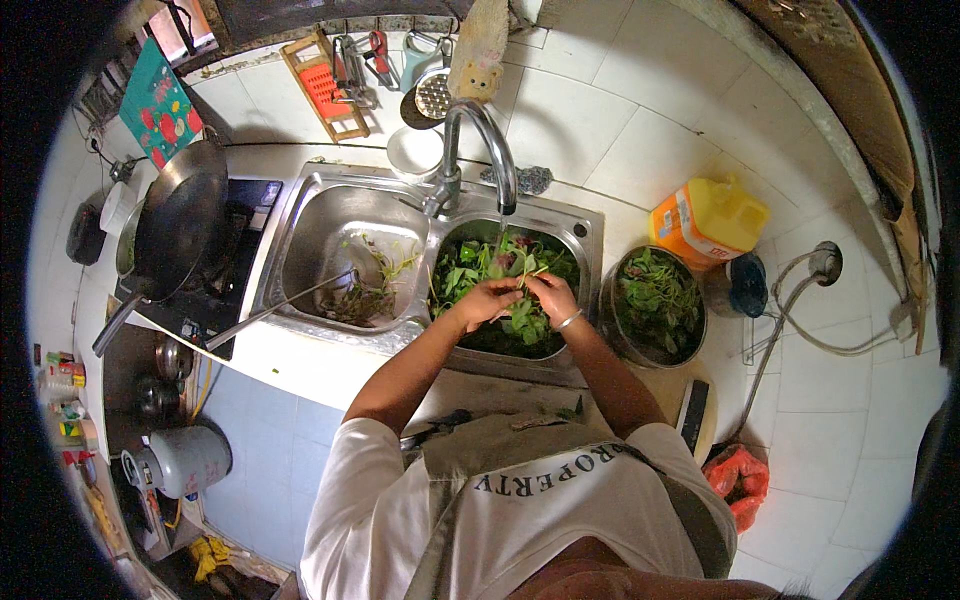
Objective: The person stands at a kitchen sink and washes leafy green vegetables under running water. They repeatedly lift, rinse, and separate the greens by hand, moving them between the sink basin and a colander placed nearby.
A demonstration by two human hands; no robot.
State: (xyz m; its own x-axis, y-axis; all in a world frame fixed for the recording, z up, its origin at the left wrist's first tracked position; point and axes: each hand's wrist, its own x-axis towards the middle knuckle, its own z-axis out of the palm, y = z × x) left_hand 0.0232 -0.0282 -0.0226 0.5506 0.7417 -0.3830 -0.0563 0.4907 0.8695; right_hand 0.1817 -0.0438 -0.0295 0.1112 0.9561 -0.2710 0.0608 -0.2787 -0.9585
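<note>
Both hands meet over the right sink basin, which is full of leafy greens (460, 275). My left hand (486, 304) has its fingers closed around a leafy stem (522, 278). Close beside it, my right hand (552, 298), with a bracelet on the wrist, pinches the same bunch of stems; leaves hang below the fingers. A thin stream of water falls from the curved faucet (480, 125) just behind the hands. Pale stems and scraps (372, 290) lie in the left basin (315, 235), with a long-handled metal utensil (290, 305) resting across its edge.
A metal pot (608, 335) of picked leaves stands right of the sink, with a yellow jug (720, 220) behind it. Left of the sink, a wok (185, 215) sits on the stove (240, 270). A red plastic bag (742, 470) hangs low at right.
</note>
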